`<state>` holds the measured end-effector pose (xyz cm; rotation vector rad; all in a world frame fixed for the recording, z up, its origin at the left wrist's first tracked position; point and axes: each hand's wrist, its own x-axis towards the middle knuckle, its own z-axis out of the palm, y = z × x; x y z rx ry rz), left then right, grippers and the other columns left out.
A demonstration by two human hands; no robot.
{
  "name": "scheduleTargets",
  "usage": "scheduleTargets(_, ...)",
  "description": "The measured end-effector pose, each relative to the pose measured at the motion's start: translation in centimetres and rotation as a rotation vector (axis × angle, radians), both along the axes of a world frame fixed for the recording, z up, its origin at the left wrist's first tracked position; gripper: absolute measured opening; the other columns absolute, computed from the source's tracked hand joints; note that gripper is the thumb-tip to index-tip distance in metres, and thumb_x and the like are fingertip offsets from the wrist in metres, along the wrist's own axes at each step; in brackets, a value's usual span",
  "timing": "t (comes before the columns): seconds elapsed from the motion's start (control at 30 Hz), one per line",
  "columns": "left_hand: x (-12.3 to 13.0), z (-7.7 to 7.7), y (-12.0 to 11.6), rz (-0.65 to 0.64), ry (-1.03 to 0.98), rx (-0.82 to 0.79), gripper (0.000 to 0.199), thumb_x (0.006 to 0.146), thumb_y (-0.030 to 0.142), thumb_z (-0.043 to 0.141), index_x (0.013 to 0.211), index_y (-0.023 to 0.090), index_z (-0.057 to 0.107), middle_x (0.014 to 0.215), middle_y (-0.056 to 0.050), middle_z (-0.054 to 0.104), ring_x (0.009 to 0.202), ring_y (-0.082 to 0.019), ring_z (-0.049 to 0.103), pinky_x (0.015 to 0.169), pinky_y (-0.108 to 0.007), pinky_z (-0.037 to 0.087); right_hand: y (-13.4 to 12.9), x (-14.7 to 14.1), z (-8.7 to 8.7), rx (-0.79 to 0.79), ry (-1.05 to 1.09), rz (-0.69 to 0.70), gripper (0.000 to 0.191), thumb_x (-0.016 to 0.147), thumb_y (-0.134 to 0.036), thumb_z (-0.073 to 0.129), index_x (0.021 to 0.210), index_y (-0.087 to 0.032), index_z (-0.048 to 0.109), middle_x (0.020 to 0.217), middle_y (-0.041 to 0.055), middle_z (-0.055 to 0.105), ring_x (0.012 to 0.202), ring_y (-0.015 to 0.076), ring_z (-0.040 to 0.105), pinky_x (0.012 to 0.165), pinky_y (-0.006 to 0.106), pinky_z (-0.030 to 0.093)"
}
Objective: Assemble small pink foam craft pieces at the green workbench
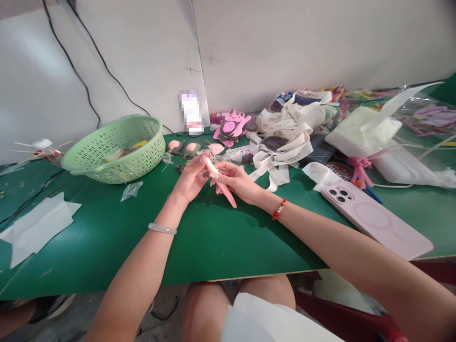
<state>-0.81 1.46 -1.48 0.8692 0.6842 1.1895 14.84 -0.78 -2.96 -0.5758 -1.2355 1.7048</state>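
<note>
My left hand (190, 179) and my right hand (233, 180) meet above the green tabletop (221, 237). Between them is a slim, tapered pink piece (223, 189) with a paler upper end, its exact material unclear. The fingertips of my left hand hold its upper end, while my right thumb and fingers pinch it lower down. Its tip slants down toward me. A pale bangle (162, 229) circles my left wrist, and a red beaded bracelet (279, 209) circles my right.
A pale green perforated basket (142, 152) stands at the left. Pink shapes (231, 127) and rounded pink-and-green pieces (185, 147) lie ahead, beside tangled white ribbon (285, 142). A phone in a pink case (370, 218) lies at the right, with plastic-wrapped goods (392, 133) behind it.
</note>
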Motion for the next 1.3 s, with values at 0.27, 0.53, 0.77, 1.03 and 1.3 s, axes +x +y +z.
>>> scheduleTargets(0.27,-0.5,-0.1,0.2,0.036,0.058,0.045,0.031,0.07,0.039,0.084,0.098,0.029,0.075,0.115,0.0,0.07,0.088,-0.014,0.064,0.066,-0.024,0.049,0.0,0.2,0.2,-0.02,0.04,-0.024,0.04,0.07,-0.039,0.084,0.095,-0.018,0.062,0.073,-0.002,0.071,0.053,0.0091,0.064,0.054,0.022,0.056)
scheduleTargets(0.53,-0.2,0.5,-0.3,0.164,0.23,0.178,0.034,0.076,0.051,0.073,0.091,0.021,0.076,0.102,-0.006,0.074,0.094,-0.018,0.066,0.074,-0.026,0.05,0.0,0.2,0.5,-0.041,0.03,-0.107,0.042,0.068,-0.042,0.085,0.094,-0.018,0.063,0.07,-0.0037,0.069,0.054,0.0091,0.062,0.055,0.023,0.055)
scheduleTargets(0.77,0.0,1.4,-1.4,0.325,0.643,0.48,0.038,0.091,0.048,0.052,0.094,0.019,0.076,0.102,-0.008,0.074,0.097,-0.023,0.067,0.079,-0.032,0.051,0.1,0.2,0.3,-0.043,0.023,-0.142,0.04,0.069,-0.041,0.085,0.094,-0.018,0.063,0.07,-0.0036,0.069,0.053,0.0088,0.062,0.055,0.023,0.055)
scheduleTargets(1.03,-0.3,1.8,-2.1,0.479,1.157,0.942,0.041,0.1,0.036,0.036,0.09,0.017,0.07,0.099,-0.009,0.072,0.093,-0.021,0.066,0.082,-0.034,0.049,-0.1,0.2,0.6,-0.036,0.009,-0.155,0.04,0.068,-0.041,0.085,0.093,-0.019,0.063,0.069,-0.0039,0.068,0.052,0.0088,0.061,0.055,0.024,0.055)
scheduleTargets(1.3,-0.2,2.1,-2.6,0.554,1.506,1.108,0.039,0.098,0.03,0.034,0.098,0.014,0.07,0.092,-0.012,0.071,0.091,-0.026,0.065,0.082,-0.04,0.045,-0.1,0.1,0.5,-0.004,-0.025,-0.181,0.043,0.068,-0.045,0.084,0.093,-0.018,0.062,0.071,-0.0026,0.068,0.055,0.0098,0.062,0.055,0.024,0.055)
